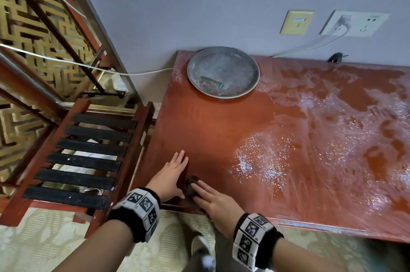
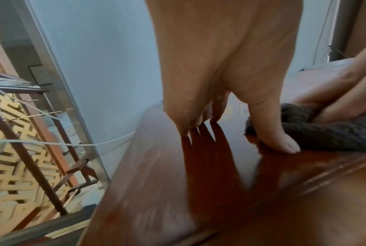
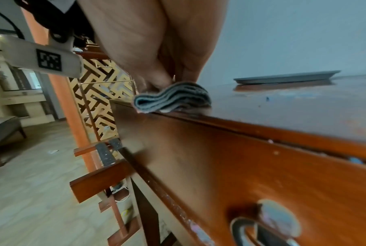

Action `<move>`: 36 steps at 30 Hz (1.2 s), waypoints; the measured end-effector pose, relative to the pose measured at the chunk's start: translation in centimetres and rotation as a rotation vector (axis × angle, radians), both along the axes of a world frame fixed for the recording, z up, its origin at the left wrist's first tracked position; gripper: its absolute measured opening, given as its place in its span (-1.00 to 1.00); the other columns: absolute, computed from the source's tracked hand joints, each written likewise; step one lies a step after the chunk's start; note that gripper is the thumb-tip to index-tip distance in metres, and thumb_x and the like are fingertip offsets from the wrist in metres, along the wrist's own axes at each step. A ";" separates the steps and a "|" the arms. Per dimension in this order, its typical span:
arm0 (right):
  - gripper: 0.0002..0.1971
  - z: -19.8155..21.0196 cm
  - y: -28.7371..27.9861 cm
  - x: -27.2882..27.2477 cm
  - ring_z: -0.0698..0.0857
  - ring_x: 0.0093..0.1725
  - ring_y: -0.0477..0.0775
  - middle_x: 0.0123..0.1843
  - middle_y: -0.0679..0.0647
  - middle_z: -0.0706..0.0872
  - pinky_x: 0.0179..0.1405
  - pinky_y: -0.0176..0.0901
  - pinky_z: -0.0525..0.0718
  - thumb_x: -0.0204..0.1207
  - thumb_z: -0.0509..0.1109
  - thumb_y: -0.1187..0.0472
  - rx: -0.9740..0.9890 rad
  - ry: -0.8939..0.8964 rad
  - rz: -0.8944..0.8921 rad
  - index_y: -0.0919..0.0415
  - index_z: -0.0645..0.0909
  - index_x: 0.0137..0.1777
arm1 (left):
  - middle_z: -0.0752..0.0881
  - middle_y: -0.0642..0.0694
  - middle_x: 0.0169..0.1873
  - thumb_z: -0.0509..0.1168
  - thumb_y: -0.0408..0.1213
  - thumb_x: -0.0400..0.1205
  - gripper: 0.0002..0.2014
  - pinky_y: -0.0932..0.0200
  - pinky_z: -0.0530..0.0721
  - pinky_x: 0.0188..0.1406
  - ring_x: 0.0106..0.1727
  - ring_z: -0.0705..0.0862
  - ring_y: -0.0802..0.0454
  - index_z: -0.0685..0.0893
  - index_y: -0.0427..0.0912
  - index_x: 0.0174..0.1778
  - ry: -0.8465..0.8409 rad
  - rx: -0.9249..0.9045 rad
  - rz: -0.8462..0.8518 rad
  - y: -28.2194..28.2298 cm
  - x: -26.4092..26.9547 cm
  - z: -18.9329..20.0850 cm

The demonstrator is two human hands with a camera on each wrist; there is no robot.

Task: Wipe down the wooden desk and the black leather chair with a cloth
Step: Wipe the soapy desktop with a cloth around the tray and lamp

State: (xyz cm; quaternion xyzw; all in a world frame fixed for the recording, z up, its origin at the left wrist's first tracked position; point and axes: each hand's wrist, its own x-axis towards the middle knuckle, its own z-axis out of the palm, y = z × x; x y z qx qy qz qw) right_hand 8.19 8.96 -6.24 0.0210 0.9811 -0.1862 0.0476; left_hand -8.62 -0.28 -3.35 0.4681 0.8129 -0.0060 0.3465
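Down at the front left corner of the wooden desk (image 1: 221, 129), the right hand (image 1: 213, 201) presses a folded dark grey cloth (image 1: 191, 185) flat with straight, slightly spread fingers. The cloth's folded layers overhang the desk's front edge, and its long axis seems to run along that edge. Just beside it, the left hand (image 1: 170, 174) rests on the desktop with fingers straight and close together, its thumb touching the cloth. A round metal tray (image 1: 223, 72) sits at the back left corner against the wall. Whitish, glittering streaks cover the desk's right half. A slatted rack (image 1: 82, 156) stands left of the desk.
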 end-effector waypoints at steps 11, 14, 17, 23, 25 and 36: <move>-0.44 0.0 0.2 2.6 0.73 0.18 -0.03 0.23 -0.02 0.73 -0.24 -0.26 0.76 -0.28 0.69 0.29 0.068 0.039 -0.364 0.06 0.82 -0.15 | -0.32 -0.11 0.64 0.52 -0.08 0.43 0.13 0.03 -0.02 0.66 0.66 -0.29 0.00 -0.20 -0.20 0.66 0.009 -0.027 0.042 1.6 0.6 0.4; -0.70 0.0 -1.7 2.6 0.70 0.21 -0.12 0.20 -0.11 0.74 -0.13 -0.44 0.67 0.23 0.29 0.22 0.066 0.170 -0.145 -0.01 0.81 -0.14 | -0.31 -0.10 0.64 0.54 -0.13 0.42 0.14 0.04 -0.02 0.65 0.66 -0.29 0.01 -0.20 -0.17 0.67 0.034 -0.018 0.057 1.9 0.7 0.2; -0.65 -0.9 2.6 4.2 0.71 0.21 0.04 0.25 0.05 0.72 -0.13 -0.27 0.75 0.14 0.42 0.33 0.065 0.208 -0.238 0.09 0.78 -0.05 | -0.32 -0.07 0.64 0.55 -0.10 0.40 0.16 0.03 0.03 0.65 0.66 -0.29 0.03 -0.21 -0.16 0.67 0.041 -0.031 0.058 1.9 0.7 0.1; -0.12 -1.4 6.4 7.4 0.57 0.38 0.21 0.42 0.15 0.55 -0.17 -0.07 0.79 -0.27 0.57 0.57 0.084 0.167 -0.483 0.21 0.59 0.21 | -0.31 -0.04 0.64 0.55 -0.07 0.39 0.17 0.04 0.11 0.64 0.66 -0.26 0.03 -0.20 -0.13 0.67 0.047 -0.010 0.076 1.7 0.8 -0.1; -0.31 -2.1 3.5 6.9 0.62 0.33 0.10 0.32 0.06 0.67 -0.09 -0.19 0.77 -0.17 0.57 0.49 0.041 0.187 -0.333 0.10 0.71 0.08 | -0.31 -0.04 0.64 0.55 -0.06 0.39 0.16 0.05 0.09 0.64 0.66 -0.28 0.05 -0.20 -0.13 0.67 0.055 -0.010 0.070 1.7 0.8 -0.1; -0.45 -1.5 8.4 9.0 0.61 0.33 0.14 0.39 0.08 0.60 -0.03 -0.14 0.76 0.11 0.29 0.44 -0.021 0.196 -0.376 0.17 0.70 0.15 | -0.31 -0.04 0.64 0.55 -0.06 0.38 0.17 0.06 0.13 0.63 0.65 -0.29 0.07 -0.21 -0.11 0.66 0.065 -0.022 0.081 1.9 0.9 0.0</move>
